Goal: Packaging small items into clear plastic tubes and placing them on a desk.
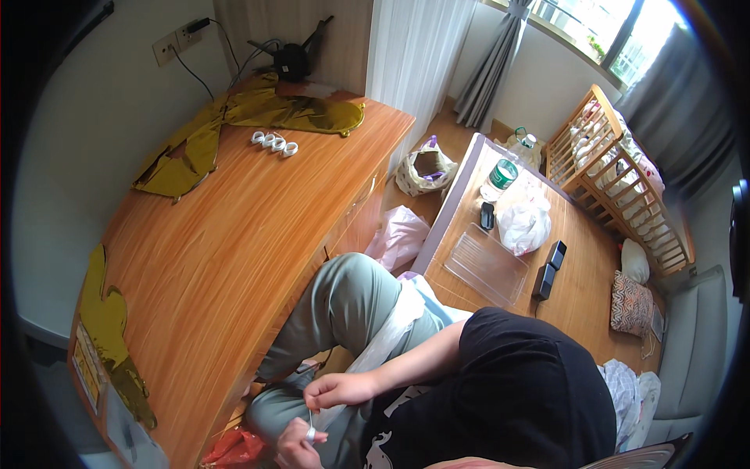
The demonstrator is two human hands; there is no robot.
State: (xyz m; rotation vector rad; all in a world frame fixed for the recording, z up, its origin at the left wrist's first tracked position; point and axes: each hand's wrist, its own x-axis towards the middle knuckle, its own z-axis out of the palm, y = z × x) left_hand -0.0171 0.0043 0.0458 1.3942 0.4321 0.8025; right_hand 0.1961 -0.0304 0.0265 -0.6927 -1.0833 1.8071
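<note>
My left hand (295,449), at the bottom of the view, is closed around a small white roll of ribbon (311,434). Just above it, my right hand (337,390) pinches a thin white strand (311,417) that runs down to the roll. Both hands are over my lap, beside the wooden desk (226,242). Several similar small white rolls (273,144) stand in a row on the desk's far part. Behind them lies a flat, deflated gold foil balloon (301,115). Another gold foil piece (113,328) lies along the desk's left edge.
A black device (291,62) with cables sits at the desk's back. Beyond my knees is a low table (484,211) holding a water bottle (500,178), a white plastic bag (525,223) and a clear tray (486,266). A red bag (234,449) lies below the desk edge.
</note>
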